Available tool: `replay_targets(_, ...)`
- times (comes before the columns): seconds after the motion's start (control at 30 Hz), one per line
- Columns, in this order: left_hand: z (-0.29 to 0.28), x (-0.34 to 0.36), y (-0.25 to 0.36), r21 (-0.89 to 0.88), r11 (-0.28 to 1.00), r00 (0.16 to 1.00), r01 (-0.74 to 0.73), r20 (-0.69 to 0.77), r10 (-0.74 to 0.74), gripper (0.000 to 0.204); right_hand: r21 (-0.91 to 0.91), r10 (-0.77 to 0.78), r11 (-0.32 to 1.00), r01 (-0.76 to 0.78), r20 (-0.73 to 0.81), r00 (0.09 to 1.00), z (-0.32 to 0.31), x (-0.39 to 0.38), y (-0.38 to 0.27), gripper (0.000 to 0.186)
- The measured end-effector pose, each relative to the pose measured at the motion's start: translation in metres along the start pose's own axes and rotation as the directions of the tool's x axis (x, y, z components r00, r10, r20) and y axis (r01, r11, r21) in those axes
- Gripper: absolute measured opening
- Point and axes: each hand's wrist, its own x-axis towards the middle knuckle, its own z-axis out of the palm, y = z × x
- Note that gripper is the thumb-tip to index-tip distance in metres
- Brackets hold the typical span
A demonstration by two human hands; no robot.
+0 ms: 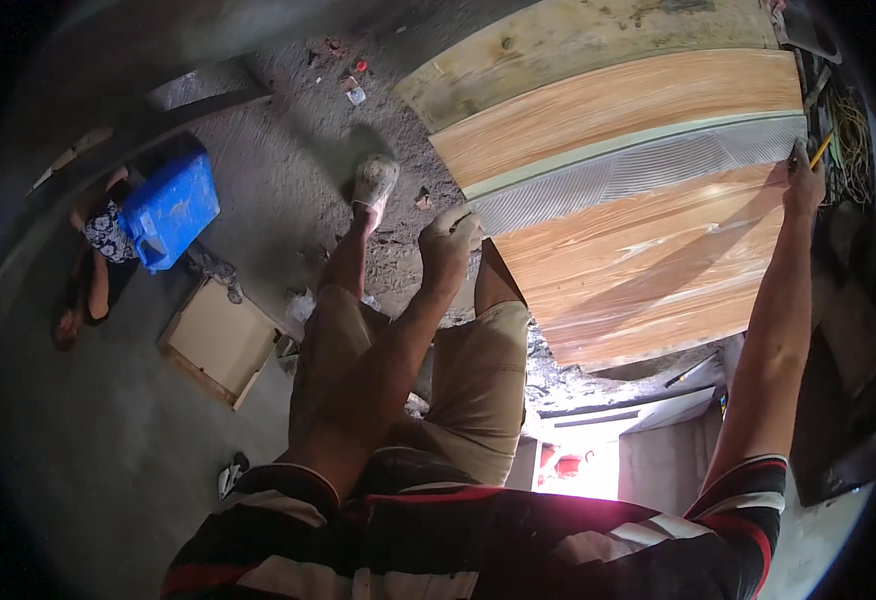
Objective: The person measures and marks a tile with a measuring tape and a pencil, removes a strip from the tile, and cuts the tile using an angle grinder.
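A long grey strip with a fine lined pattern (648,165) lies across a wood-grain panel (648,260), with a pale green edge along its far side. At the strip's left end, my left hand (448,250) is closed, its fingers curled on that end. My right hand (804,185) is at the strip's right end, with a yellow pencil (822,148) sticking out from its fingers. Beyond the strip, more wood-grain surface (618,95) continues, then a worn, stained board (598,40).
To the left, another person (98,260) is beside a blue plastic container (173,210). An open cardboard box (220,345) lies on the rough grey floor (138,420). Tangled cords (850,150) are at the far right. My foot in a pale clog (376,185) stands left of the panel.
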Motion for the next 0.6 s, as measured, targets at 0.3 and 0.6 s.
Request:
replay_targets(0.3, 0.000, 0.005, -0.001, 0.033, 0.998, 0.997, -0.055, -0.045, 0.056, 0.021, -0.004, 0.019, 1.000, -0.019, 0.023, 1.000, -0.001, 0.001, 0.000, 0.036)
replay_targets(0.6, -0.001, 0.005, 0.003, 0.055, 0.998, 0.996, -0.026, -0.089, 0.031, 0.023, 0.046, -0.007, 0.999, 0.006, 0.014, 1.000, 0.008, -0.010, 0.005, 0.037)
